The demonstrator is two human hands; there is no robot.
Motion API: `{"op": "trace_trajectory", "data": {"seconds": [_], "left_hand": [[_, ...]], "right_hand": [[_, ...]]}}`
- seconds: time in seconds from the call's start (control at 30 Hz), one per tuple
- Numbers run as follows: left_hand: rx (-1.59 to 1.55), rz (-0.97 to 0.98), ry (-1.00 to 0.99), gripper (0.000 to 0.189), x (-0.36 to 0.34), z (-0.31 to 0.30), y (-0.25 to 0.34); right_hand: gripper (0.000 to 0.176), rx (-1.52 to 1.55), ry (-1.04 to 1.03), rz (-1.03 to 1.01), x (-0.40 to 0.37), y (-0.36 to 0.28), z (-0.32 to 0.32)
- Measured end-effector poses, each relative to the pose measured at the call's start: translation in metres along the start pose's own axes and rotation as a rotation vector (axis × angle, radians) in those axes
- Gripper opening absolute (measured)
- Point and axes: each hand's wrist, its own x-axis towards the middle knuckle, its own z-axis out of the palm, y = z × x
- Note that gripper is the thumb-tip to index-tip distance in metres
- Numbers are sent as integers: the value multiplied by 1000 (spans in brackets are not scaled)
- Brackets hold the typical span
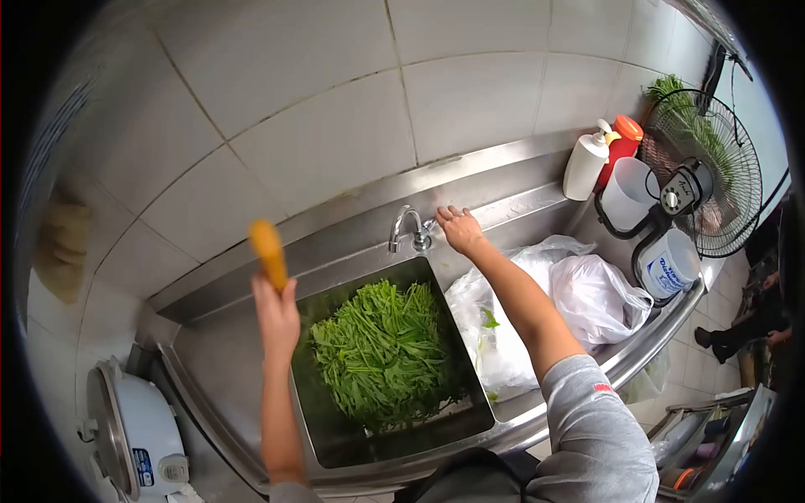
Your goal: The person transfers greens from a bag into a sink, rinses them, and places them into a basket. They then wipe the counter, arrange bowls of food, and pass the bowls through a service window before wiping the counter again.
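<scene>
My left hand [277, 317] is raised over the left part of the sink, closed on a yellow-orange elongated object [267, 251]. That object is blurred, and I cannot make out its kind. At the back ledge, my right hand [459, 230] is at the handle of the chrome tap [407, 220], its fingers bent around the handle side. No water shows under the spout. Below the tap, the square metal sink basin [307, 394] holds a big heap of cut leafy greens [381, 352].
White plastic bags [599, 298] lie on the right drainboard, with a pump bottle [586, 163], a red bottle [622, 147], white tubs [668, 261] and a fan [708, 180] beyond. A rice cooker [151, 436] stands at lower left. Another person's leg [738, 335] shows far right.
</scene>
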Motion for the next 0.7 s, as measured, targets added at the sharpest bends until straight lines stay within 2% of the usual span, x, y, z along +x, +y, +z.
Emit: {"op": "trace_trajectory", "data": {"seconds": [0.03, 0.1, 0.13, 0.17, 0.23, 0.3, 0.33, 0.37, 0.43, 0.5, 0.53, 0.57, 0.63, 0.7], "left_hand": [[16, -4, 5, 36, -8, -13, 10], [-416, -120, 231, 36, -27, -29, 25], [-462, -225, 180, 36, -38, -32, 20], [-454, -227, 186, 36, -48, -27, 15], [-894, -587, -77, 34, -64, 3, -1], [-941, -667, -320, 38, -72, 54, -31], [-971, -651, -376, 39, -74, 80, -34], [-999, -640, -434, 40, -74, 106, -33], [-973, -732, -569, 42, -72, 157, -40], [-960, -737, -594, 37, -70, 197, -43], [-964, -734, -604, 37, -67, 210, -46], [-920, -731, -618, 34, -65, 220, -46], [-869, -741, -656, 27, -62, 226, -44], [-943, -708, -623, 23, -61, 219, -40]], "right_hand": [[35, 12, 6, -11, 0, -2, 2], [27, -42, -171, 122, -3, -6, 6], [27, -33, -171, 111, -8, -9, 4], [25, -13, -170, 169, -15, -12, -4], [24, 3, -167, 223, -24, -26, -23], [25, 833, -28, 510, -24, -48, -41], [28, 1112, 161, 458, -18, -54, -17], [28, 1111, 153, 458, -20, -63, -22], [32, 1599, 140, 469, -25, -91, -36], [36, 1554, -6, 451, -36, -117, -34], [38, 1651, -239, 409, -36, -120, -24], [39, 1599, -245, 413, -40, -129, -22], [43, 1170, -182, 294, -34, -135, 2], [46, 1012, -149, 320, -42, -141, -32]]}}
